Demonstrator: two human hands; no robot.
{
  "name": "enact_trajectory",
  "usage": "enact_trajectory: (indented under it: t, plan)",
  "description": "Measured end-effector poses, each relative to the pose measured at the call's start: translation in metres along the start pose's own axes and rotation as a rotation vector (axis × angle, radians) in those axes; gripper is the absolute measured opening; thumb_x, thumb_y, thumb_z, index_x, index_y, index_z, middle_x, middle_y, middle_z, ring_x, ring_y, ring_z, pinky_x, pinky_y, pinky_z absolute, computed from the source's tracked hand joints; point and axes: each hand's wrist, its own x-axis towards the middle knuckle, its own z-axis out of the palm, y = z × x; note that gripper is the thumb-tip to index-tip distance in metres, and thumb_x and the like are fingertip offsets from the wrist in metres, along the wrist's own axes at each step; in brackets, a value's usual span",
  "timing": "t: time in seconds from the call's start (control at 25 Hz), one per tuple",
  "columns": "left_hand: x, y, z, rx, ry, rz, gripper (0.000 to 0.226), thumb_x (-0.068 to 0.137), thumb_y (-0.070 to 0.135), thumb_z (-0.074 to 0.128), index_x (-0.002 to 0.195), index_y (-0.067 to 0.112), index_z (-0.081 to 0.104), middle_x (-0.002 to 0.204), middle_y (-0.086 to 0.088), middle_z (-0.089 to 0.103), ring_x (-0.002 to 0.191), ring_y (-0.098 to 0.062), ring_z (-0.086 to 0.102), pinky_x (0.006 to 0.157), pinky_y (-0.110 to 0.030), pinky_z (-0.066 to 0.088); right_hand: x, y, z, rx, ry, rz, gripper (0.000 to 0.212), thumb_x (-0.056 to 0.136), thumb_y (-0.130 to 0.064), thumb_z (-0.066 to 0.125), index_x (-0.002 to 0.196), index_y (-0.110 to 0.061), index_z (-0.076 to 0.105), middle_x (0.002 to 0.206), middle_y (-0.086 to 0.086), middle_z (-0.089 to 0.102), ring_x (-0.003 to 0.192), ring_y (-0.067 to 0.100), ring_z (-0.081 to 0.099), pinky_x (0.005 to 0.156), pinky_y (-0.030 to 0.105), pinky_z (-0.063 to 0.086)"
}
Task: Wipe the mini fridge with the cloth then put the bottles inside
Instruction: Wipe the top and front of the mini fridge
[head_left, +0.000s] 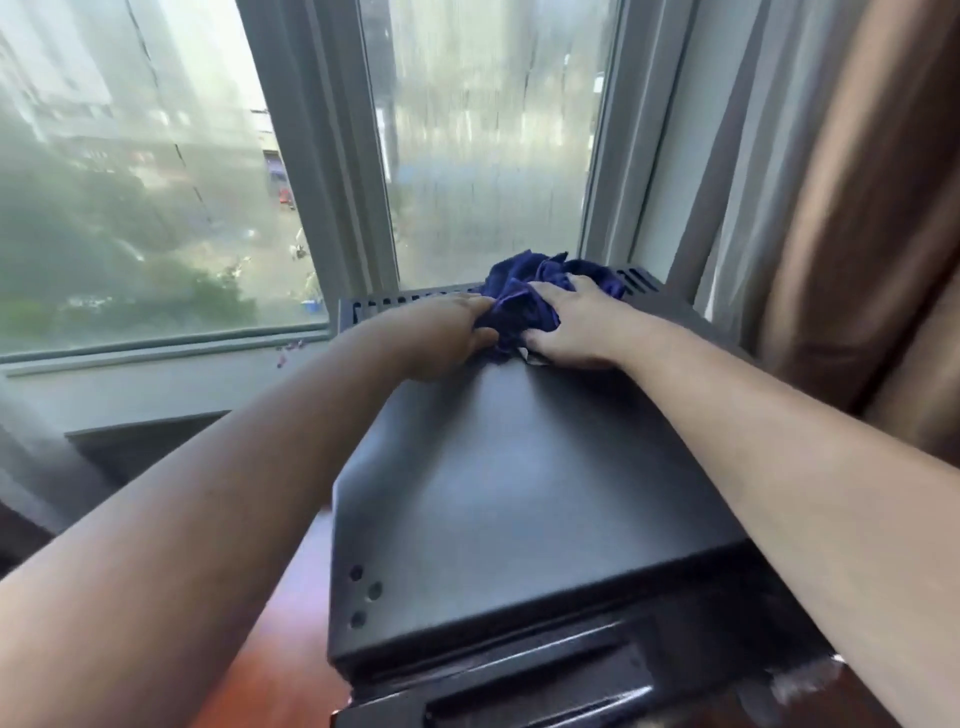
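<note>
The dark blue cloth (519, 299) lies bunched at the far end of the black mini fridge (519, 493) top, just before the vent slots (405, 301) (a window (156, 182) beyond). The left hand (452, 338) pinches its left edge — the right hand (571, 327) lies over it, fingers curled into the folds.

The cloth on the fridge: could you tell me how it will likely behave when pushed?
Probably floppy: the cloth lies crumpled in folds between the left hand and right hand. Pushed, it would likely bunch up rather than slide flat. The smooth fridge top should let it glide easily.
</note>
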Motion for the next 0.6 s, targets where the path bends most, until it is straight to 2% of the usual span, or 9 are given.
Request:
enact_trajectory:
  t: [0.2,0.36,0.52,0.6]
  plan:
    - [-0.061,-0.048,0.006,-0.023,0.138,-0.021,0.036,0.103,0.032,0.05,0.134,0.014,0.058,0.144,-0.007,0.057,0.133,-0.028,0.051,0.111,-0.039,0.038,-0.006,-0.06,0.025,0.017,0.012,-0.144,0.064,0.094,-0.044,0.057,0.154,-0.036,0.035,0.157,0.016,0.033,0.147,0.037,0.033,0.122,0.041,0.025]
    - [-0.136,-0.04,0.018,-0.005,0.214,-0.047,0.05,0.094,0.046,0.043,0.132,0.019,0.06,0.142,-0.001,0.06,0.13,-0.026,0.055,0.109,-0.045,0.042,-0.053,-0.075,0.043,0.025,0.033,-0.274,0.064,0.089,-0.047,0.061,0.15,-0.038,0.042,0.147,0.009,0.042,0.14,0.035,0.042,0.12,0.042,0.033]
    - [-0.201,-0.01,0.029,-0.06,0.275,-0.039,0.041,0.099,0.032,0.059,0.139,0.023,0.06,0.141,0.001,0.061,0.125,-0.023,0.057,0.106,-0.03,0.04,-0.114,-0.071,0.053,0.02,0.071,-0.373,0.061,0.091,-0.047,0.061,0.148,-0.036,0.043,0.143,0.006,0.045,0.137,0.032,0.046,0.117,0.043,0.037]
    - [-0.228,0.014,0.034,-0.08,0.283,-0.042,0.045,0.097,0.038,0.058,0.14,0.024,0.06,0.14,0.005,0.063,0.123,-0.021,0.059,0.104,-0.028,0.04,-0.147,-0.062,0.057,0.013,0.1,-0.411,0.057,0.094,-0.046,0.06,0.148,-0.035,0.043,0.142,0.005,0.046,0.134,0.031,0.048,0.115,0.044,0.04]
